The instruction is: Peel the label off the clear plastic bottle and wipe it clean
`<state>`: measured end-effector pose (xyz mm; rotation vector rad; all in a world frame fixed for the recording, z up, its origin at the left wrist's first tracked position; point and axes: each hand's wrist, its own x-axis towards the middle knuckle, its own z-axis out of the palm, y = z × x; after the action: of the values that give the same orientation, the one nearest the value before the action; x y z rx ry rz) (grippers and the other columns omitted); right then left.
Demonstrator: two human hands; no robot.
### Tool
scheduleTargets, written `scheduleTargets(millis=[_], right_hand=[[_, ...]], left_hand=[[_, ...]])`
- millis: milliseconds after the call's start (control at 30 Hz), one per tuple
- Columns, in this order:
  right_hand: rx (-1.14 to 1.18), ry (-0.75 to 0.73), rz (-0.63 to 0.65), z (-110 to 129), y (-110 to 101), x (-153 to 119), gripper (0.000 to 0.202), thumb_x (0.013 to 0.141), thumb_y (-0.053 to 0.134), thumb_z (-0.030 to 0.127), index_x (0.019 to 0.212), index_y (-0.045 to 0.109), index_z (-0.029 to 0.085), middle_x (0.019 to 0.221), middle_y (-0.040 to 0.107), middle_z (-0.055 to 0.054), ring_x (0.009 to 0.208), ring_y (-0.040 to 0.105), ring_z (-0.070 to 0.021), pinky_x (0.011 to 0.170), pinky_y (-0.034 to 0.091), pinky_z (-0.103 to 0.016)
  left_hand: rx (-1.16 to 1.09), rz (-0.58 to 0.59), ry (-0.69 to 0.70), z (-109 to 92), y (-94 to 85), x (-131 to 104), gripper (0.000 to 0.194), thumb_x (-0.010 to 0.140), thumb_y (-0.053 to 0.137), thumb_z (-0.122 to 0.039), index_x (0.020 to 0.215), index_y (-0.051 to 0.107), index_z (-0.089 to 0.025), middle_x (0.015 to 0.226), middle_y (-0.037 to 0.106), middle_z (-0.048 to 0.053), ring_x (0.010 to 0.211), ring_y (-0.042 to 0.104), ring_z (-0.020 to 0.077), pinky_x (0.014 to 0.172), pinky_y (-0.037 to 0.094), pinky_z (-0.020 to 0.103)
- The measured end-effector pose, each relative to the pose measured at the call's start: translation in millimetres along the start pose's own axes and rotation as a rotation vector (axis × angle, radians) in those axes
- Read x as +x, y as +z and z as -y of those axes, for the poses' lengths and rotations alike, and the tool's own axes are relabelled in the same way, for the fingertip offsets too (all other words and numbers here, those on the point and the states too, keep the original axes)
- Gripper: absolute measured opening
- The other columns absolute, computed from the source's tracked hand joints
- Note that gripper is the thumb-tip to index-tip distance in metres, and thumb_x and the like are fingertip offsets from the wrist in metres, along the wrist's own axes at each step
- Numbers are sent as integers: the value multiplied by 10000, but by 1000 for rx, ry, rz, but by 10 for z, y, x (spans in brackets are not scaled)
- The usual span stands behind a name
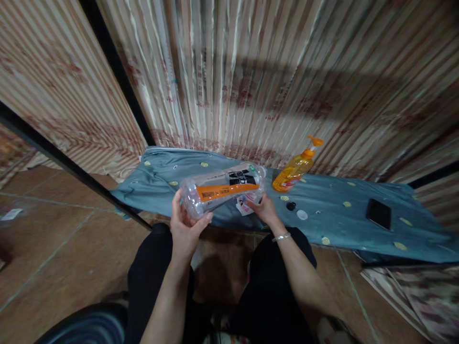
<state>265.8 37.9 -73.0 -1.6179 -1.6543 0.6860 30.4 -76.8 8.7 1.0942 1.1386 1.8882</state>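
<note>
A large clear plastic bottle [215, 191] with a grey and orange label lies tilted sideways in front of me, its right end slightly higher. My left hand [187, 223] is closed around the bottle's left end, thumb on the near side. At the other end, my right hand [266, 210] grips the bottle, most of its fingers hidden behind it. Under the right thumb shows a small white printed card or label [245, 207]; whether the hand touches it I cannot tell. Just right of the bottle stands a pump bottle [292, 173] of orange-yellow liquid.
A blue-green patterned cloth [344, 229] covers the low surface ahead. On it lie a small black cap [291, 206], a whitish disc [302, 215] and a dark phone [379, 213]. Black poles [118, 71] and a striped curtain [229, 81] stand behind and at the left.
</note>
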Motion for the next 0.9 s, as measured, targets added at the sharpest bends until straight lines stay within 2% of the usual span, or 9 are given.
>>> scheduleTargets(millis=[267, 533, 900], right_hand=[[2, -7, -2, 35, -14, -15, 528, 695, 707, 450, 1132, 566, 190, 1008, 722, -80, 925, 686, -273, 784, 538, -391], [-6, -9, -7, -52, 12, 16, 546, 689, 712, 486, 1131, 568, 201, 986, 722, -78, 906, 692, -282, 793, 543, -418], [-40, 21, -2, -69, 4, 29, 555, 680, 725, 514, 1111, 573, 200, 981, 726, -82, 903, 695, -291, 793, 540, -422]], left_hand=[[-29, -2, -2, -25, 21, -28, 833, 579, 894, -270, 1311, 498, -241, 1213, 623, 90, 976, 690, 244, 758, 615, 308], [-15, 15, -3, 12, -10, -31, 921, 589, 892, -294, 1386, 432, -275, 1293, 587, 108, 1049, 669, 272, 771, 617, 325], [-11, 21, -20, 28, -23, -40, 929, 588, 892, -289, 1393, 427, -281, 1335, 555, 116, 1111, 641, 304, 797, 611, 353]])
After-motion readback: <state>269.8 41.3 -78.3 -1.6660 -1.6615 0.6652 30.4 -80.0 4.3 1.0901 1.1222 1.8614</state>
